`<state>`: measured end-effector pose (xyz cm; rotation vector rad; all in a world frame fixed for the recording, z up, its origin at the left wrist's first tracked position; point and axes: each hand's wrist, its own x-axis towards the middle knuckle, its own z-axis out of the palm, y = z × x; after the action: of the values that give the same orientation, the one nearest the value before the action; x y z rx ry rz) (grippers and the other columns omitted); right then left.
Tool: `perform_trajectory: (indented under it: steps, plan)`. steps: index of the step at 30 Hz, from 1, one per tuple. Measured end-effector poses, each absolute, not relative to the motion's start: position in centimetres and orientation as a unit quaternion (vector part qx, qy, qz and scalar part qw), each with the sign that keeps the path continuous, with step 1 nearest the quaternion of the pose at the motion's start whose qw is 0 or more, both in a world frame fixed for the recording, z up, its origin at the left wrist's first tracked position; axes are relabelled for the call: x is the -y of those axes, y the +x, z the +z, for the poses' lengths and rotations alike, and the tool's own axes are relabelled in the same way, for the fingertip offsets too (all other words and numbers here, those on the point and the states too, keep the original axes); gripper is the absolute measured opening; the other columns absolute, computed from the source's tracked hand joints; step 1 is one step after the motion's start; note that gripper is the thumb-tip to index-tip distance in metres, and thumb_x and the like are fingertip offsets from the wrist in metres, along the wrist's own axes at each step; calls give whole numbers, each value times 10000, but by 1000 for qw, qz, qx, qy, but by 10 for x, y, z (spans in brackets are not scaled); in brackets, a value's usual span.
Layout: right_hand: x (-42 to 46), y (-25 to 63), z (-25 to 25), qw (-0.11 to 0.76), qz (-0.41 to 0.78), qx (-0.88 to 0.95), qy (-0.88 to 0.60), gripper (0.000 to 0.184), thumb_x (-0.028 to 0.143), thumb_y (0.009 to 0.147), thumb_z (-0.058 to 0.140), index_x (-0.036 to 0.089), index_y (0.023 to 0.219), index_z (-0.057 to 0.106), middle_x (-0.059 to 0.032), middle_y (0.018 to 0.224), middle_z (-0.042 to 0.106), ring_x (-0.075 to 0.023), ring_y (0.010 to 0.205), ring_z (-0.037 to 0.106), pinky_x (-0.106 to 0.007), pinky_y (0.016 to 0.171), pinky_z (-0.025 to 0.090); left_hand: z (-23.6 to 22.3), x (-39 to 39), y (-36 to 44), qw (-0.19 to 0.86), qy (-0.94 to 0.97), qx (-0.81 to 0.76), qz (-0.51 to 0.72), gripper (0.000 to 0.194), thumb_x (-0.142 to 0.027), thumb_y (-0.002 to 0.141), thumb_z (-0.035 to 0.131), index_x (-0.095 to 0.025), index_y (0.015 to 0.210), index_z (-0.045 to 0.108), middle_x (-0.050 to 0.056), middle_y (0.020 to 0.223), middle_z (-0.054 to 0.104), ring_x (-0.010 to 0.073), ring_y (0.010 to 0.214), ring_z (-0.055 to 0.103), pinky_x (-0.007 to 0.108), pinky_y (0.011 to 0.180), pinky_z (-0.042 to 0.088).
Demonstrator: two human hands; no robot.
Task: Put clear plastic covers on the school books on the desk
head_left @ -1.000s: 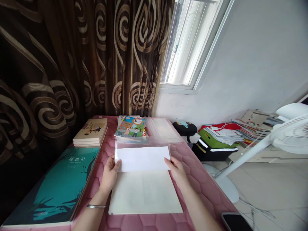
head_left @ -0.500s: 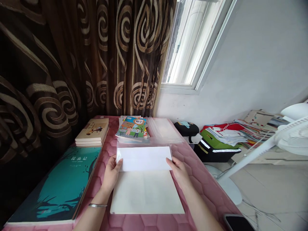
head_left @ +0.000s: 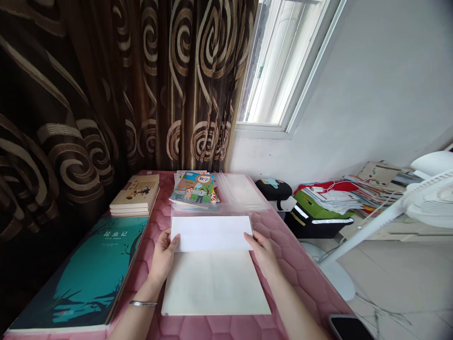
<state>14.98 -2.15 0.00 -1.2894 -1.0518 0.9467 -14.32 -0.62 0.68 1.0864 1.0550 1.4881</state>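
Note:
Both hands grip a bright white paper strip (head_left: 212, 233) that lies crosswise at the top of a larger cream sheet (head_left: 215, 283). My left hand (head_left: 164, 250) pinches its left end, thumb on top and fingers curled behind. At the right end, my right hand (head_left: 262, 250) holds it the same way. Clear plastic film (head_left: 208, 212) shows just beyond the strip's far edge. Whether the strip and cream sheet are one piece, I cannot tell. A metal bracelet (head_left: 143, 303) circles the left wrist.
Left, a large teal book (head_left: 92, 269) lies before a stack of tan books (head_left: 136, 191). Colourful textbooks (head_left: 194, 188) and clear plastic covers (head_left: 240, 189) sit at the back of the pink padded surface (head_left: 212, 327). A phone (head_left: 350, 327) lies front right; a white fan (head_left: 368, 226) stands beyond.

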Motion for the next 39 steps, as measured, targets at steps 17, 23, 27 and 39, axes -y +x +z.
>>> perform_trajectory:
  steps: [17,23,27,39]
  plan:
    - [24,146,8,579,432,453,-524,430,623,653,737,204,732,676,-21,682,677,-219,665,588,-300,605,430,6,6,-145,485,450,-434,611,410,-462,677,745,-201,961,606,59,970,714,223,928,646,333,858,483]
    - [23,146,6,590,440,451,-505,429,591,671,753,182,794,702,-42,740,703,-226,703,604,-305,628,451,6,7,-145,487,446,-432,614,421,-450,660,756,-201,962,602,56,965,714,226,926,648,337,849,487]
    - [24,147,9,586,456,447,-498,395,540,671,766,198,863,718,-43,797,717,-243,760,624,-317,674,469,6,6,-144,491,448,-423,615,406,-460,681,753,-206,956,594,57,950,718,224,932,649,343,858,482]
    - [25,147,10,582,463,451,-493,380,565,673,763,214,808,708,-28,774,724,-241,751,632,-324,693,471,4,6,-146,490,450,-421,617,395,-429,689,747,-196,972,599,55,975,706,225,945,635,344,864,472]
